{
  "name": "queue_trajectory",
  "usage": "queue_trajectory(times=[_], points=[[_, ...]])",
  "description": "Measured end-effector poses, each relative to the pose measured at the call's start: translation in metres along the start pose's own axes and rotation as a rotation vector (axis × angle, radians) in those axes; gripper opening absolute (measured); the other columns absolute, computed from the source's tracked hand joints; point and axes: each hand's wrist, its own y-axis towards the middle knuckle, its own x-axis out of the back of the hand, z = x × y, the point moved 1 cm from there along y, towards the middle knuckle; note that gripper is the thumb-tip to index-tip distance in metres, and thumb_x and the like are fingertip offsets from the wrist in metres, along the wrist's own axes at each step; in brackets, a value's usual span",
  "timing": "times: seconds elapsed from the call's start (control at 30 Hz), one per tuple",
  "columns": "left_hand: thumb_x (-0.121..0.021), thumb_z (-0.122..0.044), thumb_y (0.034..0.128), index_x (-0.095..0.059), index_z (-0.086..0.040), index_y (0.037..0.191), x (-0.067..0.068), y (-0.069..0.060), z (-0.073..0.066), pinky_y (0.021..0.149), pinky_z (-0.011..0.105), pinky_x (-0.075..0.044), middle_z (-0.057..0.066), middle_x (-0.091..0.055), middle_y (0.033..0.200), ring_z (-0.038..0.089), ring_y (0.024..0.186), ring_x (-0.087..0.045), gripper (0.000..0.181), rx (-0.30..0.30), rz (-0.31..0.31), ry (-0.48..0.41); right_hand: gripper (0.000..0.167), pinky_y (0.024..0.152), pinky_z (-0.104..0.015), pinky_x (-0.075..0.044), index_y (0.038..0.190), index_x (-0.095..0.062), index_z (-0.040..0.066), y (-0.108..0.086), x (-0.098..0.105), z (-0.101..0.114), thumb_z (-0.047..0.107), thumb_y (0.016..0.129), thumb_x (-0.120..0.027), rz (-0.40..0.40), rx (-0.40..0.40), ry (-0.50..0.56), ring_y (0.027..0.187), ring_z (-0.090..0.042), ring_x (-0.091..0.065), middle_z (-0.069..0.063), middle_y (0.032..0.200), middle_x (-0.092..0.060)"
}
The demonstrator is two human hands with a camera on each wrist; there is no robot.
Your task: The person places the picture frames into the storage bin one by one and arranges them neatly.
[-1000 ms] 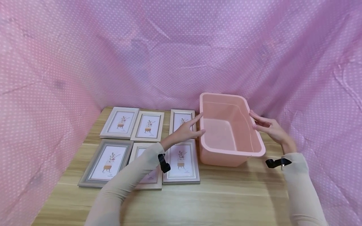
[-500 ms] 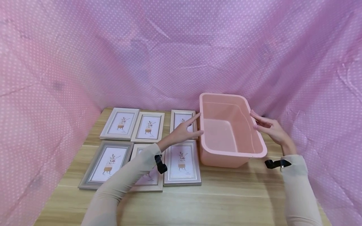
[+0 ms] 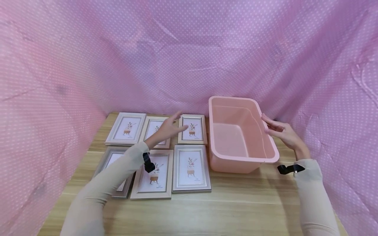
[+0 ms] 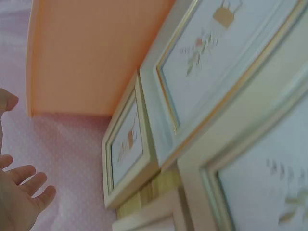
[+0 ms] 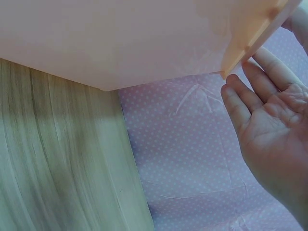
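A deep pink plastic basin point(image 3: 230, 159) stands at the right half of the table. My right hand point(image 3: 284, 133) touches its right rim with fingers extended; the right wrist view shows the palm point(image 5: 281, 125) and fingertips against the rim's outer edge. My left hand point(image 3: 166, 129) holds nothing and hovers with spread fingers over the back row of picture frames. Beneath it is a cream picture frame point(image 3: 144, 136), partly hidden. Just right of its fingertips lies another picture frame point(image 3: 192, 141), beside the basin. In the left wrist view this hand point(image 4: 19, 202) is apart from the basin wall point(image 4: 96, 57).
Several picture frames with potted-plant prints lie face up in two rows, including a silver one point(image 3: 191, 189), a cream one point(image 3: 150, 196) and a white one point(image 3: 115, 140). My left sleeve covers part of a grey frame point(image 3: 121, 195). Pink dotted cloth point(image 3: 189, 59) surrounds the wooden table point(image 3: 206, 213).
My left hand has left the basin's left rim and moved left over the frames. My right hand stays at the right rim. The basin has hardly moved.
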Motion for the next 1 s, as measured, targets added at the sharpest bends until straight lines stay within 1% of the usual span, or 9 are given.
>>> queue_trajectory(times=[0.07, 0.17, 0.27, 0.33, 0.43, 0.6, 0.77, 0.9, 1.0], points=[[-0.072, -0.033, 0.0951, -0.026, -0.011, 0.161, 0.012, 0.005, 0.006, 0.122, 0.054, -0.035, 0.016, -0.042, 0.160, 0.037, 0.146, -0.041, 0.084, 0.018, -0.023, 0.001, 0.055, 0.109, -0.006, -0.038, 0.148, -0.040, -0.010, -0.001, 0.002, 0.000, -0.008, 0.096, -0.060, -0.011, -0.016, -0.008, 0.137, 0.011, -0.044, 0.002, 0.159, -0.039], [-0.072, -0.029, 0.0956, -0.025, -0.008, 0.161, 0.028, 0.012, 0.014, 0.119, 0.055, -0.038, 0.020, -0.045, 0.156, 0.040, 0.143, -0.044, 0.083, 0.043, -0.043, -0.001, 0.055, 0.108, -0.005, -0.037, 0.148, -0.040, -0.009, -0.002, 0.004, -0.001, -0.008, 0.097, -0.060, -0.016, -0.031, -0.026, 0.137, 0.012, -0.044, 0.001, 0.160, -0.037], [-0.072, -0.027, 0.0960, -0.027, -0.008, 0.160, 0.038, 0.020, 0.023, 0.117, 0.056, -0.041, 0.024, -0.044, 0.155, 0.043, 0.141, -0.045, 0.081, 0.065, -0.047, -0.020, 0.055, 0.108, -0.004, -0.037, 0.149, -0.040, -0.008, -0.004, 0.005, -0.001, -0.007, 0.097, -0.060, -0.022, -0.044, -0.042, 0.136, 0.013, -0.044, 0.000, 0.161, -0.036], [-0.072, -0.027, 0.0963, -0.027, -0.006, 0.160, 0.040, 0.026, 0.028, 0.116, 0.055, -0.042, 0.026, -0.043, 0.156, 0.044, 0.141, -0.045, 0.081, 0.078, -0.039, -0.035, 0.055, 0.107, -0.004, -0.037, 0.149, -0.041, -0.008, -0.005, 0.006, 0.000, -0.006, 0.097, -0.060, -0.028, -0.053, -0.053, 0.136, 0.013, -0.044, 0.000, 0.161, -0.036], [-0.073, -0.025, 0.0951, -0.029, -0.005, 0.159, 0.040, 0.036, 0.033, 0.115, 0.055, -0.044, 0.028, -0.043, 0.155, 0.044, 0.139, -0.047, 0.081, 0.100, -0.030, -0.052, 0.055, 0.106, -0.003, -0.037, 0.149, -0.042, -0.005, -0.004, 0.006, 0.001, -0.004, 0.098, -0.061, -0.038, -0.065, -0.089, 0.135, 0.014, -0.044, 0.000, 0.161, -0.036], [-0.075, -0.025, 0.0934, -0.030, -0.004, 0.158, 0.033, 0.051, 0.041, 0.113, 0.054, -0.046, 0.027, -0.046, 0.153, 0.041, 0.138, -0.049, 0.082, 0.136, -0.022, -0.029, 0.055, 0.107, -0.004, -0.037, 0.150, -0.044, -0.003, 0.001, 0.006, 0.002, -0.001, 0.098, -0.062, -0.030, -0.067, -0.124, 0.136, 0.015, -0.043, -0.001, 0.161, -0.036], [-0.075, -0.019, 0.0929, -0.028, 0.003, 0.158, 0.023, 0.066, 0.054, 0.116, 0.054, -0.043, 0.028, -0.042, 0.155, 0.045, 0.138, -0.048, 0.083, 0.123, -0.016, -0.040, 0.055, 0.106, -0.005, -0.039, 0.149, -0.041, -0.007, 0.004, 0.006, 0.003, -0.004, 0.098, -0.061, -0.005, -0.056, -0.094, 0.134, 0.014, -0.045, -0.002, 0.162, -0.034], [-0.073, -0.012, 0.0933, -0.031, 0.007, 0.155, 0.014, 0.072, 0.069, 0.119, 0.054, -0.039, 0.031, -0.041, 0.155, 0.047, 0.139, -0.046, 0.077, 0.119, -0.028, -0.059, 0.056, 0.106, -0.006, -0.040, 0.150, -0.042, -0.004, 0.002, 0.006, 0.003, -0.002, 0.098, -0.062, -0.001, -0.065, -0.112, 0.132, 0.014, -0.047, -0.005, 0.163, -0.032], [-0.074, -0.010, 0.0925, -0.038, 0.006, 0.152, 0.007, 0.072, 0.078, 0.118, 0.054, -0.040, 0.030, -0.046, 0.151, 0.046, 0.137, -0.048, 0.072, 0.131, -0.046, -0.058, 0.056, 0.106, -0.007, -0.041, 0.150, -0.044, -0.002, -0.002, 0.005, 0.002, -0.001, 0.098, -0.063, -0.005, -0.066, -0.147, 0.131, 0.014, -0.047, -0.008, 0.163, -0.031]])
